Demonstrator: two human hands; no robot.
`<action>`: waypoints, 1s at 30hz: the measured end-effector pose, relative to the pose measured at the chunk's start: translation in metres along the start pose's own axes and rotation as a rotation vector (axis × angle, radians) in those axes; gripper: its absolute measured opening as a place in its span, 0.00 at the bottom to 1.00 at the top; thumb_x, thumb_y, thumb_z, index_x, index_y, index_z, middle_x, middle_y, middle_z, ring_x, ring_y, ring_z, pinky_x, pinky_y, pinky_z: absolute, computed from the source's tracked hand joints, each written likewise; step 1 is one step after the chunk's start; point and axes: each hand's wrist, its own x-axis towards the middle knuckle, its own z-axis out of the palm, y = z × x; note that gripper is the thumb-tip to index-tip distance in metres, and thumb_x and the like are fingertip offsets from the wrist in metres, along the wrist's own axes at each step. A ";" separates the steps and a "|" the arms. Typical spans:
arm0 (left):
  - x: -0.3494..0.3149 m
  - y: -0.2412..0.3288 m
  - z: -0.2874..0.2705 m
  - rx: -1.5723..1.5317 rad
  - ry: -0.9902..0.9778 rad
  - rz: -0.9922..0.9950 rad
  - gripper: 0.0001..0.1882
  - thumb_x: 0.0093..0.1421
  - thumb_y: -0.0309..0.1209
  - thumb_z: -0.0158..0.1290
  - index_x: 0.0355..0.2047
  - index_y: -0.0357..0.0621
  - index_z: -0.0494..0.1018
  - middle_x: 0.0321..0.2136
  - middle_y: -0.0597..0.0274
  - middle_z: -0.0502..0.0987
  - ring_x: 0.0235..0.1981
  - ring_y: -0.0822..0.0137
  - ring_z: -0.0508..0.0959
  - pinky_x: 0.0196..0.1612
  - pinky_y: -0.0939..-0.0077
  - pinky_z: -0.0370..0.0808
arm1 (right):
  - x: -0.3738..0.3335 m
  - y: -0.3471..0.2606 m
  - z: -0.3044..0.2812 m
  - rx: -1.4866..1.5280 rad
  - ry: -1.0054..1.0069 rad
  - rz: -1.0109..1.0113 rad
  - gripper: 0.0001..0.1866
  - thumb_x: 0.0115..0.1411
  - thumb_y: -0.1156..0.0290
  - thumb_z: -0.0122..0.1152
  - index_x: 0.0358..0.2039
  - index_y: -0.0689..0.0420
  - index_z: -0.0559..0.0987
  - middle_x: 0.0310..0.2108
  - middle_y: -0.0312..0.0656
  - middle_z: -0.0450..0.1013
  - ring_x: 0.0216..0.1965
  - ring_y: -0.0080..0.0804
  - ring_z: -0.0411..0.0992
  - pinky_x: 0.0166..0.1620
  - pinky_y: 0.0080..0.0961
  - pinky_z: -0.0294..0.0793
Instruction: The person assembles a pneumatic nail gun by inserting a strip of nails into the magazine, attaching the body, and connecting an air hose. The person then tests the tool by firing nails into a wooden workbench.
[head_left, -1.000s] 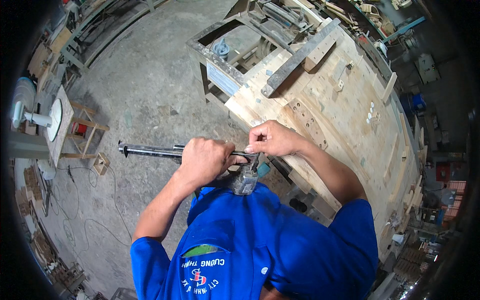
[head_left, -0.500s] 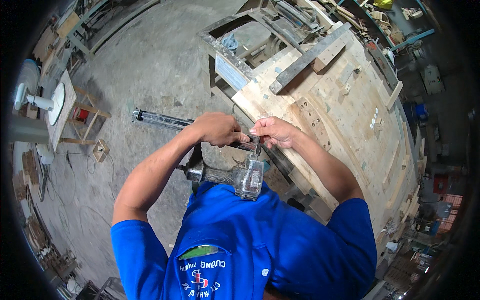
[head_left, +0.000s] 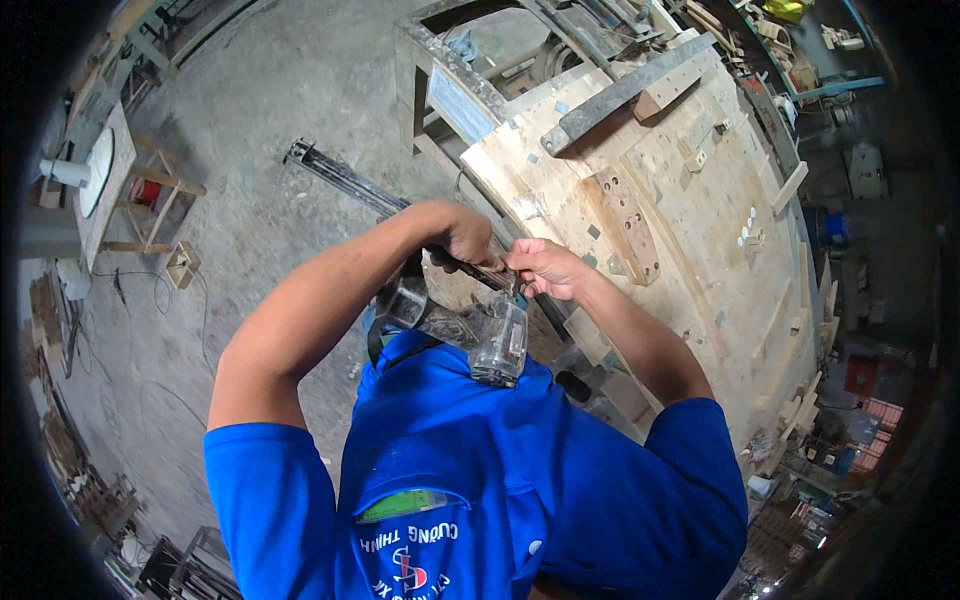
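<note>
A worn, dusty nail gun [head_left: 497, 345] lies against my front, its body toward my belly and its long dark magazine [head_left: 342, 178] slanting away to the far left. My left hand [head_left: 462, 235] is closed over the magazine close to the gun's nose, fingers bent down onto it. From the other side my right hand [head_left: 545, 268] meets it at the nose, thumb and fingers pinched together. Whatever is between those right fingertips is too small to make out. The two hands' fingertips almost touch.
On the right stands a large wooden workbench [head_left: 690, 215] with a drilled wood block [head_left: 618, 225] and a dark metal bar [head_left: 628, 95] on it. A metal frame [head_left: 450, 75] adjoins its far end. A small wooden stand with a round white disc [head_left: 98, 172] is at the left.
The nail gun has tilted, its magazine's far end swinging away from me and slightly right. My left wrist has risen and bent over the magazine; my right hand stays pinched near the nose.
</note>
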 end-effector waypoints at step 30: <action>0.023 -0.062 0.030 -0.325 -0.303 -0.123 0.28 0.70 0.59 0.53 0.33 0.45 0.80 0.24 0.63 0.78 0.22 0.65 0.77 0.26 0.65 0.74 | 0.042 0.052 0.031 0.219 -0.010 0.136 0.15 0.73 0.62 0.61 0.53 0.57 0.79 0.41 0.36 0.83 0.34 0.23 0.82 0.35 0.22 0.83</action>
